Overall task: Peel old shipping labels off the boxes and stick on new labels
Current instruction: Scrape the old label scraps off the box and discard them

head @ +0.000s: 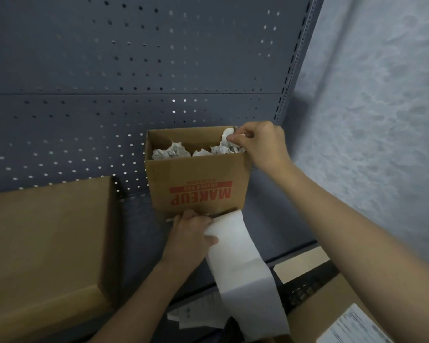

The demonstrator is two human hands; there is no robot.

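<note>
Stockroom or packing area, marked by a dark grey perforated metal back panel [109,58], a slotted upright [294,68], brown cardboard cartons [42,243] on a grey shelf [139,231], and a printed white shipping label [354,325] on a lower box [307,316].

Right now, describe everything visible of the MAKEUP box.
The cardboard box is brown, open-topped, standing on the grey shelf against the perforated panel. Red MAKEUP print on its near side reads upside down. Crumpled papers lie inside; the right hand pinches one at the right rim. The left hand, holding a white label strip, is at its lower edge.
</note>
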